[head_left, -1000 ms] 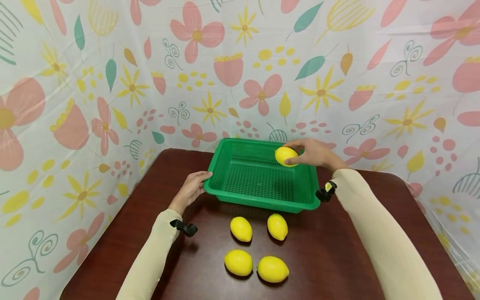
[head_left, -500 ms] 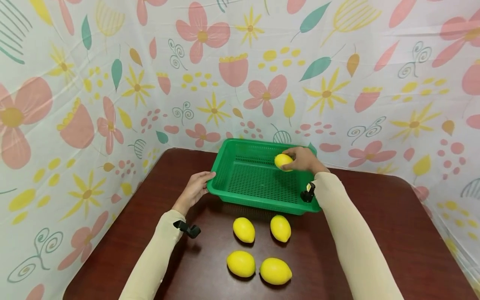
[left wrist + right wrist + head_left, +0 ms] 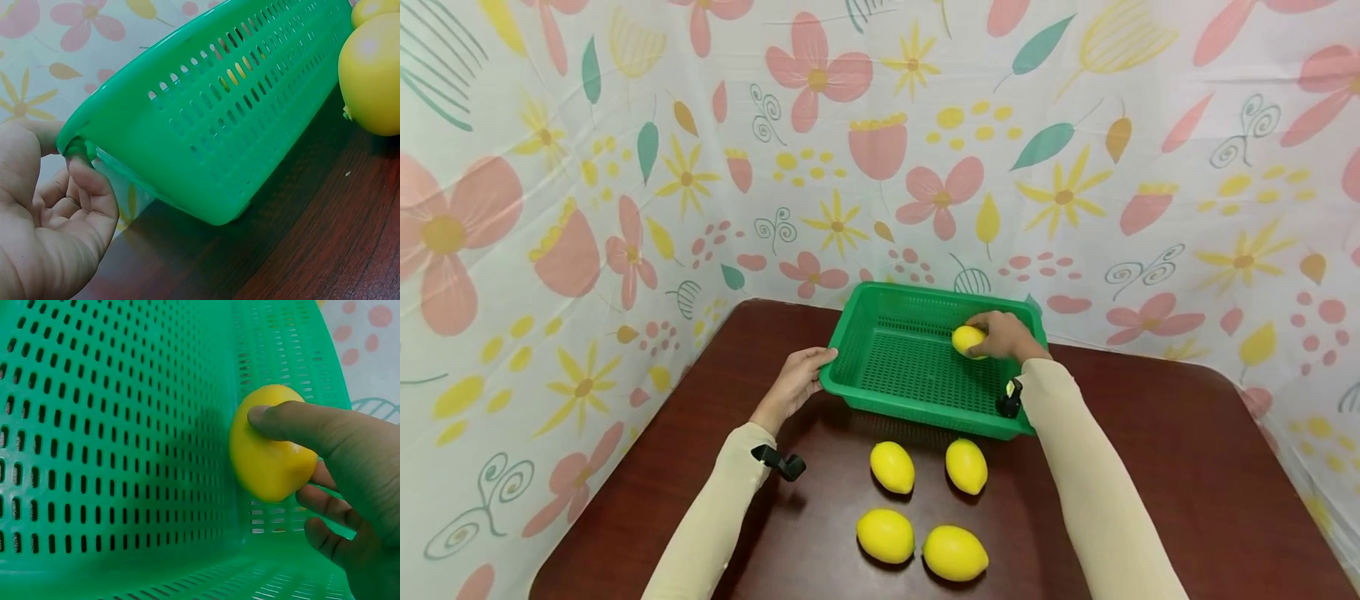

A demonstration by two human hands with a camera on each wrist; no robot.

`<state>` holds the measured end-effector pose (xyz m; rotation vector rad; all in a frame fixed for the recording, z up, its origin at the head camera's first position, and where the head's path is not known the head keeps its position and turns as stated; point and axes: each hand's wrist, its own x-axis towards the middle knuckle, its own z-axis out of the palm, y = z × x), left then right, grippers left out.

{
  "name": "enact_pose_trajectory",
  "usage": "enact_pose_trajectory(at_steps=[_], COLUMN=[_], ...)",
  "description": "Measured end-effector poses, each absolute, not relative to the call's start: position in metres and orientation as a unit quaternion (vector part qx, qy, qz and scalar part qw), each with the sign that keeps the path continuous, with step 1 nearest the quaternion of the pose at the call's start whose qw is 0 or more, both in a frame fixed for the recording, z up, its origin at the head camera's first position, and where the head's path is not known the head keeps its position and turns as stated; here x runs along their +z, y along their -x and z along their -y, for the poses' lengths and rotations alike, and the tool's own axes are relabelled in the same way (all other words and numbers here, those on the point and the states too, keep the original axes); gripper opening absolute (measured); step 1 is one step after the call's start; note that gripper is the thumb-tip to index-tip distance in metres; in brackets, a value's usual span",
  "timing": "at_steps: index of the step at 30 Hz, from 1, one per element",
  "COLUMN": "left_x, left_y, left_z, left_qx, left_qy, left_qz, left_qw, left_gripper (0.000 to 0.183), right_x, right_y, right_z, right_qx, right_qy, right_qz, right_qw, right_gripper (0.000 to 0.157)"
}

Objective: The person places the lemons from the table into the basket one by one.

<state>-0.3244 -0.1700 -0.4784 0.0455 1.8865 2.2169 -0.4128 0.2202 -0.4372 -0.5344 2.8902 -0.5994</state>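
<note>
A green plastic basket [image 3: 917, 408] with slotted walls stands on the table. My left hand [image 3: 797, 382] pinches its left rim between thumb and fingers; the left wrist view shows this grip on the rim [image 3: 112, 87] up close. Inside the basket, toward the back right, my right hand [image 3: 1006, 337] holds a lemon [image 3: 968, 341]. In the right wrist view the thumb lies across this lemon [image 3: 269, 453], with fingers on its other side, close to the slotted floor [image 3: 112, 444]. Whether the lemon touches the floor, I cannot tell.
Several lemons lie on the dark wooden table [image 3: 1150, 450] in front of the basket: two nearer it, a left one [image 3: 892, 467] and a right one [image 3: 966, 467], and two closer to me, one left [image 3: 886, 536] and one right [image 3: 955, 552]. A flowered cloth [image 3: 925, 125] hangs behind.
My right hand has lowered the lemon from above the basket's back right part down into it. The left hand keeps its grip on the rim. The head view has shifted slightly.
</note>
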Motion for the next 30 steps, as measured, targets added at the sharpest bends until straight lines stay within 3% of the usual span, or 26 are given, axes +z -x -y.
enact_pose_trajectory(at_steps=[20, 30], left_x=[-0.478, -0.477], left_y=[0.320, 0.321], left_z=[0.167, 0.167], left_qx=[0.755, 0.756], left_qy=[-0.006, -0.009], left_qz=[-0.647, -0.646], left_qw=[0.107, 0.110], left_gripper=[0.040, 0.037], right_x=[-0.444, -0.418], right_y=[0.407, 0.398], right_z=[-0.220, -0.224], right_qx=[-0.184, -0.214], right_qy=[0.147, 0.177], right_qz=[-0.967, -0.959], right_qw=[0.097, 0.053], right_gripper=[0.058, 0.058])
